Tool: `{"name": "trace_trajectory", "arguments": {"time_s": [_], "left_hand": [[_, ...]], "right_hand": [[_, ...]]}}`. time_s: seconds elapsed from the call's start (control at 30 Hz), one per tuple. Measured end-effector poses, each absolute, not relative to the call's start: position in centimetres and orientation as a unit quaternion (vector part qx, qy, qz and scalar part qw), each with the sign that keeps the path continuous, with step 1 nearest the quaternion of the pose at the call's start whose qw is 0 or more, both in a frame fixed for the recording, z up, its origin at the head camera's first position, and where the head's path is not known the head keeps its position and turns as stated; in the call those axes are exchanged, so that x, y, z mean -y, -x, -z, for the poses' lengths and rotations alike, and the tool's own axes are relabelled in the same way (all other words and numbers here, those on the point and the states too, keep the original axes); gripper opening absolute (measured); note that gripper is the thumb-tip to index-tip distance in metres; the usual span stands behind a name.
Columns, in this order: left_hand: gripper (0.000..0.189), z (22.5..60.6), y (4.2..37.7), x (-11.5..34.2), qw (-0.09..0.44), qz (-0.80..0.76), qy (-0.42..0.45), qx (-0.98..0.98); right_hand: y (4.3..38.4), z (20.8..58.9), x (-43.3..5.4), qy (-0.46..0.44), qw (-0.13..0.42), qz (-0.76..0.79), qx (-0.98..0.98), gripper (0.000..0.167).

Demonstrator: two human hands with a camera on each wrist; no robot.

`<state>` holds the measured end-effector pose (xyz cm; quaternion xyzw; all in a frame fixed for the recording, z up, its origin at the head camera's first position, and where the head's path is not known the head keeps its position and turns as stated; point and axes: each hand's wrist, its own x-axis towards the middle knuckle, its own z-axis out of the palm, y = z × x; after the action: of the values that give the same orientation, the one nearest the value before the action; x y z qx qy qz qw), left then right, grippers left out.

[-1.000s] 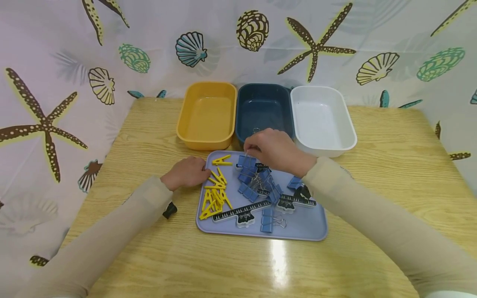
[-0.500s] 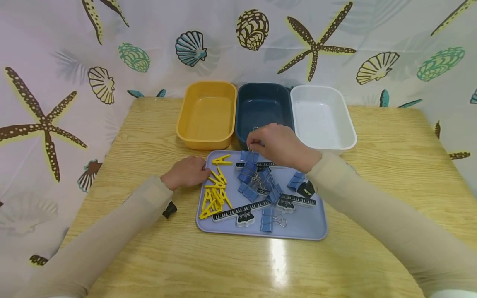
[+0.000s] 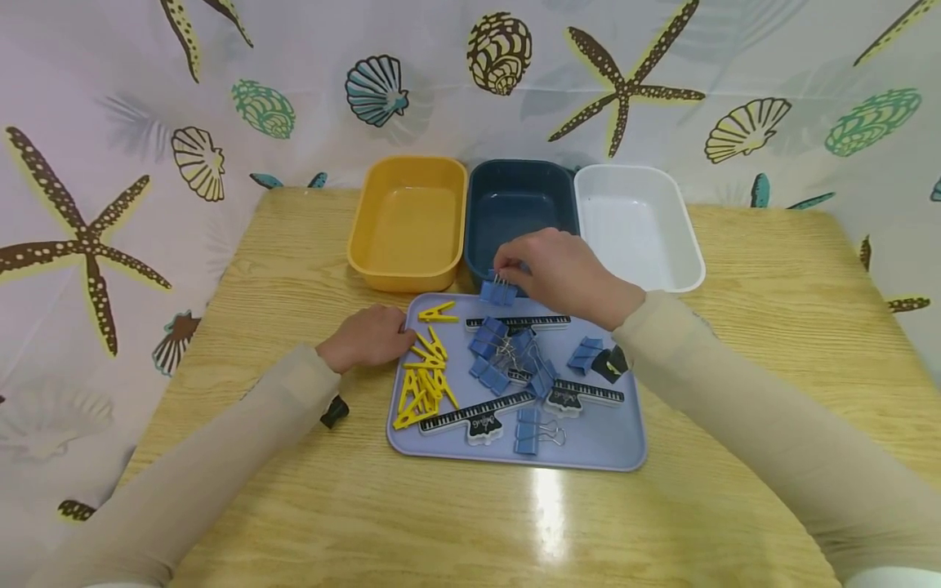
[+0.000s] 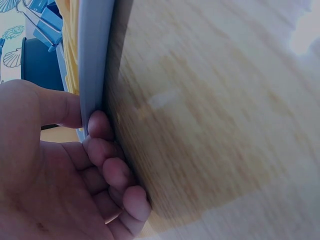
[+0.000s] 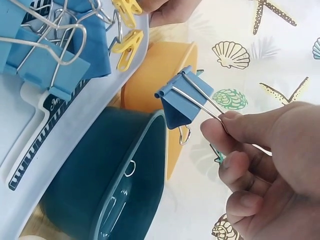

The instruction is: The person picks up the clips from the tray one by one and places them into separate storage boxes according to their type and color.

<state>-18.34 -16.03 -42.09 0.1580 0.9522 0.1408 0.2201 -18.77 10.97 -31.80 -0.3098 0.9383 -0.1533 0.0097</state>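
Observation:
My right hand (image 3: 562, 273) pinches a blue binder clip (image 3: 500, 292) by its wire handles, between thumb and index finger. The clip hangs near the front rim of the navy bin (image 3: 524, 167); in the right wrist view, this clip (image 5: 184, 95) is apart from the bin. Wire loops (image 5: 130, 168) show inside that bin. My left hand (image 3: 371, 336) grips the left edge of the lilac tray (image 3: 595, 449), thumb over the rim and fingers below. Several blue binder clips (image 3: 541, 380) lie piled on the tray, beside several yellow clothespins (image 3: 422, 388) and black-and-white piano-keyboard clips (image 3: 483, 425).
Left of the navy bin stands a yellow bin (image 3: 412, 282), and to its right a white bin (image 3: 639, 220). All rest on a wooden table (image 3: 309, 506) before a shell-patterned cloth (image 3: 456, 49). Small black pieces (image 3: 336, 412) show beside the sleeves.
My right hand has lifted the binder clip off the tray's back part and moved it slightly right, toward the navy bin. The left hand keeps its place at the tray edge.

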Motion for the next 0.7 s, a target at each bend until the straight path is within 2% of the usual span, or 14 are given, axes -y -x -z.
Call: {"name": "trace_trajectory", "arguments": {"time_s": [0.7], "left_hand": [[0.033,42.27,18.41,16.12,0.220,-0.146,-0.156,-0.952]], "right_hand": [[19.60,31.56,-11.27,0.294,-0.006,0.154,-0.943,0.017]]}}
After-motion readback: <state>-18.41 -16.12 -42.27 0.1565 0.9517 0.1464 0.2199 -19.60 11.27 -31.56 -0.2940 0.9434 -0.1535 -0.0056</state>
